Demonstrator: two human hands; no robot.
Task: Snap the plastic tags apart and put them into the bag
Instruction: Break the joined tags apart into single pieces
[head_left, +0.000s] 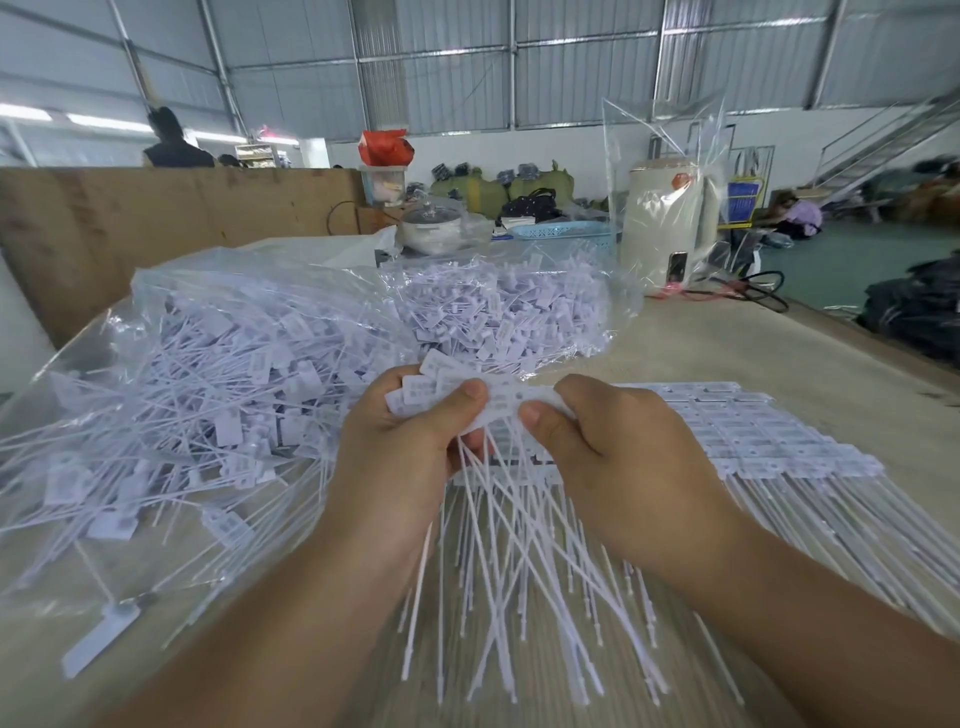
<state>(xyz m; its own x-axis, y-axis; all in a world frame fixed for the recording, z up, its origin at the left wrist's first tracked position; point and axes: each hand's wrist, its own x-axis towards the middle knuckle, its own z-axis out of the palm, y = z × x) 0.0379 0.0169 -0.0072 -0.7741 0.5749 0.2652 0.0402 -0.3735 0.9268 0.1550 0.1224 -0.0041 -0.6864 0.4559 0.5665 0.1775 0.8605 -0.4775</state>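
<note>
The clear bag (218, 364) lay open on the table (753, 343) and was already heaped with a great many loose white tags, so much of the sorting looked done. To the right of the bag, a stack of unsnapped tag sheets (753, 431) still lay flat, heads joined in rows and tails pointing toward the person; judging by that stack, a fair share of work remained. Between the bag's mouth and that stack, one strip of tags (498, 405) was held up over the table, its thin tails hanging down in a fan. The left hand (410, 431) was curled round a bunch of tag heads at the strip's left end, thumb pressed on top. The right hand (613, 447) pinched the strip's other end between thumb and bent fingers. That strip had not yet gone into the bag.
</note>
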